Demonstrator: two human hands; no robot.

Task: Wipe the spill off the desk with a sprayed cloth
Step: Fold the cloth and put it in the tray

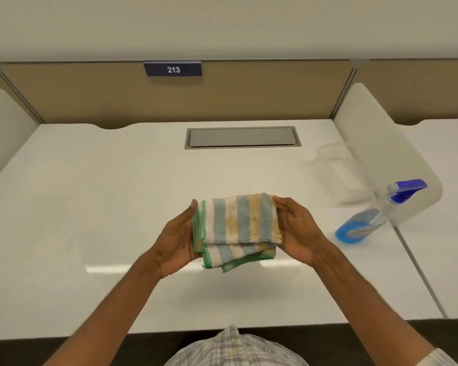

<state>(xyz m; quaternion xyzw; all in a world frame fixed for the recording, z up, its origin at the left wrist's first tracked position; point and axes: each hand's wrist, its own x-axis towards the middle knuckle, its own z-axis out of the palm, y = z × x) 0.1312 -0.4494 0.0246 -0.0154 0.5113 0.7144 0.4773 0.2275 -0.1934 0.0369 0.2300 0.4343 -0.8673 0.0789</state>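
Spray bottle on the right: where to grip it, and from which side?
Grip the clear neck of the spray bottle just under the blue trigger head, coming in from the left with the right hand. It stands upright by the divider, which blocks its right side. Both hands hold the cloth, so free one first.

- An office or study hall: a white desk (90, 194) boxed in by tan partition panels (90, 96).
- A numbered placard (173, 69) reads 213.
- A cable hatch (242, 137) is set into the desktop.
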